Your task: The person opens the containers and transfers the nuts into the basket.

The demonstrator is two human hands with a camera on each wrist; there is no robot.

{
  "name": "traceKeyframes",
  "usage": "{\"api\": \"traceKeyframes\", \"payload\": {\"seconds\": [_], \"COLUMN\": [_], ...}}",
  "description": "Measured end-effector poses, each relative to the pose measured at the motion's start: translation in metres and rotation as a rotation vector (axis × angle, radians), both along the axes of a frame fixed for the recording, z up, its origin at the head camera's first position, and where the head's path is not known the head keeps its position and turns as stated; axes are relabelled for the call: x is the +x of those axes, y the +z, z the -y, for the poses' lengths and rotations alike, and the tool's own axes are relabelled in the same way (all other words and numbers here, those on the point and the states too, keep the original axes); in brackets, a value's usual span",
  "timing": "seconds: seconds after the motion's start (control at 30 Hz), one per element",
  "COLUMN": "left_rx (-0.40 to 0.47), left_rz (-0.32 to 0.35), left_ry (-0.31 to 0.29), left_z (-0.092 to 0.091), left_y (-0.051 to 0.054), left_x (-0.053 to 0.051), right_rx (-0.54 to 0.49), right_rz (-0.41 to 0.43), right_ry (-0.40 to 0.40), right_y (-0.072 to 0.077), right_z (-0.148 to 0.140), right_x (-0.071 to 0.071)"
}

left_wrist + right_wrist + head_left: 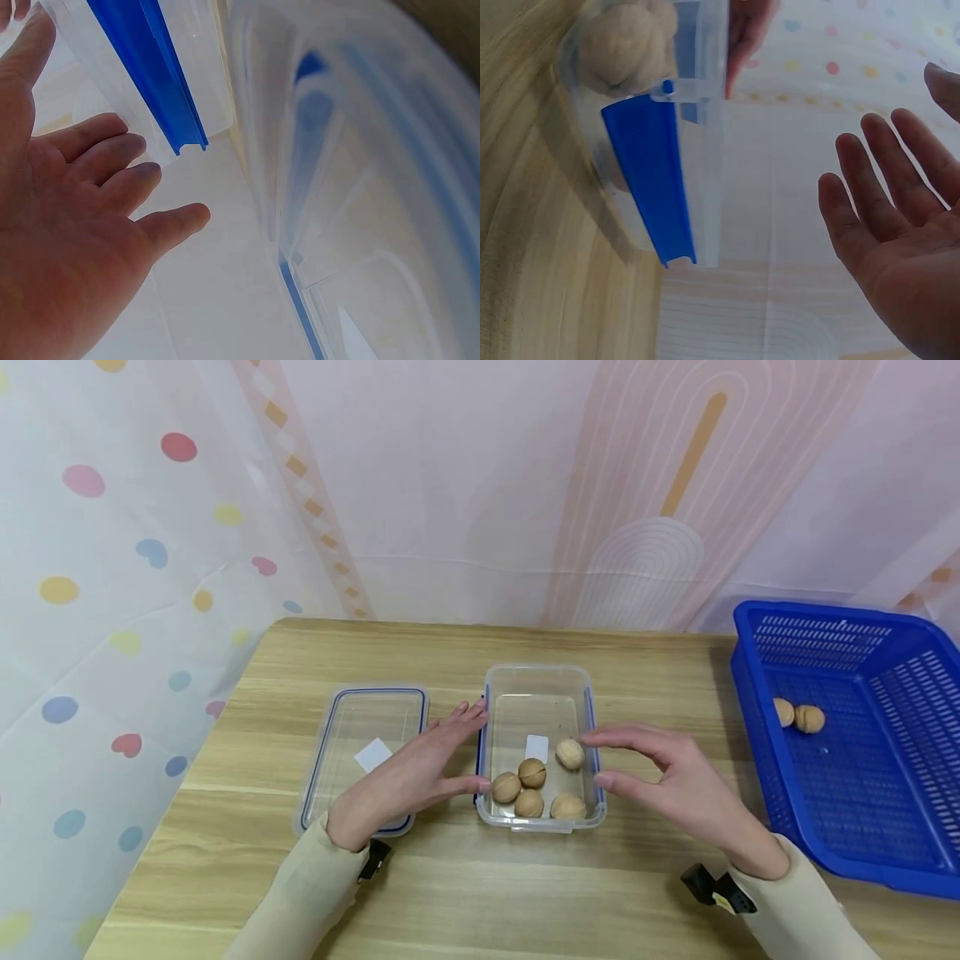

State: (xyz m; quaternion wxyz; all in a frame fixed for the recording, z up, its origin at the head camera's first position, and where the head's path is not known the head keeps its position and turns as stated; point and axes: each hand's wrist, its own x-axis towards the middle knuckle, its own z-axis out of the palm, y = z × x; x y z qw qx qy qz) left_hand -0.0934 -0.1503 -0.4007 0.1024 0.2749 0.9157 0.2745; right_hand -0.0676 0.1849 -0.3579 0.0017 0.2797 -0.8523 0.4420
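Note:
A clear plastic container (536, 681) with several walnuts (532, 773) in its near half stands on the table. Along its left side lies my left hand (420, 768), fingers extended, fingertips and thumb at the wall. My right hand (686, 781) is at the right side, thumb and fingers apart, near the wall. The left wrist view shows my left palm (82, 217) beside a blue side latch (150, 67). In the right wrist view my right hand (900, 217) has straight fingers, with a gap to the container's blue latch (651, 172).
A clear lid (365, 702) with a blue seal and a white label lies left of the container, partly under my left hand. At the right stands a blue basket (847, 864) holding two walnuts (809, 719). A patterned cloth (480, 485) hangs behind the wooden table (480, 893).

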Motion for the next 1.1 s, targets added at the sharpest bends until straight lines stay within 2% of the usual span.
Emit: {"api": "traceKeyframes", "payload": {"seconds": [0.37, 0.77, 1.1], "left_rx": [-0.001, 0.017, 0.022], "left_rz": [0.005, -0.004, 0.004], "left_ry": [0.005, 0.0, 0.002], "left_z": [0.0, 0.0, 0.0], "left_y": [0.001, 0.0, 0.001], "left_x": [0.0, 0.0, 0.0], "right_rx": [0.112, 0.234, 0.287], "right_rz": [-0.027, -0.098, -0.145], "right_ry": [0.065, 0.207, 0.31], "right_y": [-0.011, -0.018, -0.03], "right_z": [0.017, 0.032, 0.039], "right_x": [-0.022, -0.044, -0.059]}}
